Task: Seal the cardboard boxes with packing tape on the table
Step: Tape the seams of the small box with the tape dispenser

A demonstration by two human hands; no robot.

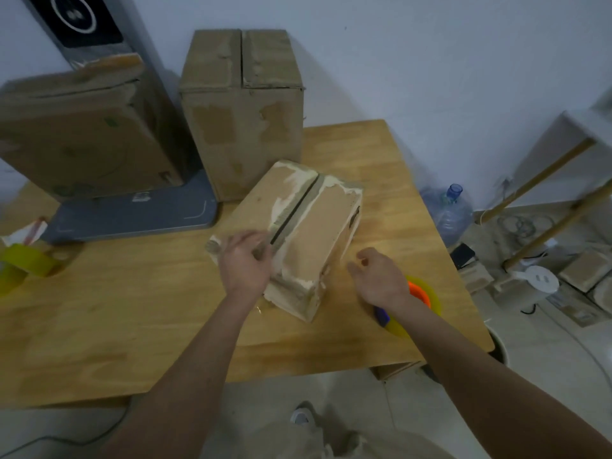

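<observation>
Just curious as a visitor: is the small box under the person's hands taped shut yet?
Not yet. The small box has its flaps folded down, but a dark open seam runs between them, with no tape visible across it.

Wooden table (pixel 139 313) — three cardboard boxes (pixel 298 233), tape rolls (pixel 20 263), grey stand base (pixel 139 213).

Small box (pixel 298 233) mid-table (pixel 132 309), flap seam up. Left hand (pixel 246 260) on its near-left top; right hand (pixel 381 279) just right of it, over tape roll (pixel 427 296). Tall box (pixel 241 111) behind it, at far edge. Third box (pixel 82 127) far left, on device base (pixel 139 213). Second tape roll (pixel 23 263) at left edge.
</observation>
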